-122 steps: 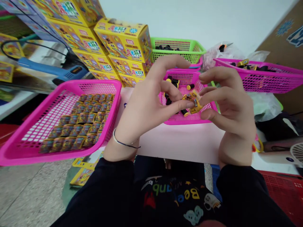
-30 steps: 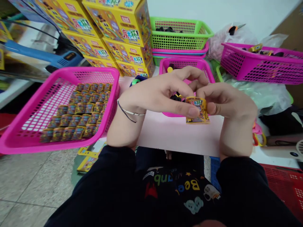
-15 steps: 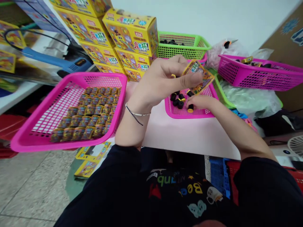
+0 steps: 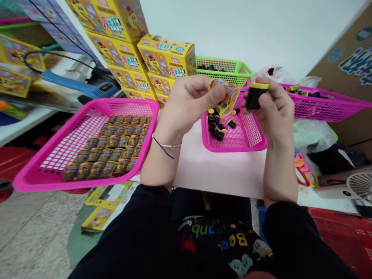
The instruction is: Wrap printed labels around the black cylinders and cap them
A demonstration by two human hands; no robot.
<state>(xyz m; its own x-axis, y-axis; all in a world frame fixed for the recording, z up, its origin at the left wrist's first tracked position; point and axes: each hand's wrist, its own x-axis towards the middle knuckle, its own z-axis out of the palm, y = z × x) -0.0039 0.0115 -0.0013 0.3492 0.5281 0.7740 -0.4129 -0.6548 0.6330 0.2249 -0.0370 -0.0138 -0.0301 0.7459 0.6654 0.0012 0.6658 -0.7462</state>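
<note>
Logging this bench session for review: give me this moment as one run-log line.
left hand: holds printed yellow packet | right hand: holds black yellow-capped cylinder | below hands: pink mesh basket, small black parts

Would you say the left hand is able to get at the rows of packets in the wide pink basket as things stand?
Probably yes: the left hand is pinching a printed packet, but nothing stands between it and the rows of packets in the pink mesh basket beside the left forearm.

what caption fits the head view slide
Left hand holds a printed packet, right hand a yellow-capped black cylinder, over a pink basket
</note>
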